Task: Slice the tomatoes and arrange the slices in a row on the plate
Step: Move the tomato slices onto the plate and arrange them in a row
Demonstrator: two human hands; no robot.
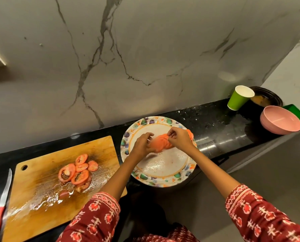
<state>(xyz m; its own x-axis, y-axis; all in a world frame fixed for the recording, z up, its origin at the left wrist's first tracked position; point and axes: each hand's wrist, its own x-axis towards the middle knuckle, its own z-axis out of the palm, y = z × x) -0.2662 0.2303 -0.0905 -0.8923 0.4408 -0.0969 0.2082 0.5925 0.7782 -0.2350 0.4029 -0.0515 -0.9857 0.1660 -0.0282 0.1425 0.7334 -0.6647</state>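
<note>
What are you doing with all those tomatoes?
Both hands, left hand and right hand, are laying round red tomato slices in a row on the flowery white plate. More cut tomato slices wait on the wet wooden cutting board. The red-handled knife lies beside it, untouched.

Dim warm light, glare on wet cutting board (46, 203) & counter (210, 144), fisheye bend at edges, hands slightly blurred.

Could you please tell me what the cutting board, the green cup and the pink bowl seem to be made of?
Cutting board: wood, going by its grain and brown staining; wet with juice.
Green cup: probably paper, with a thin rolled rim and white inside.
Pink bowl: matte, smooth; plastic or melamine perhaps, ceramic not excluded.
</note>
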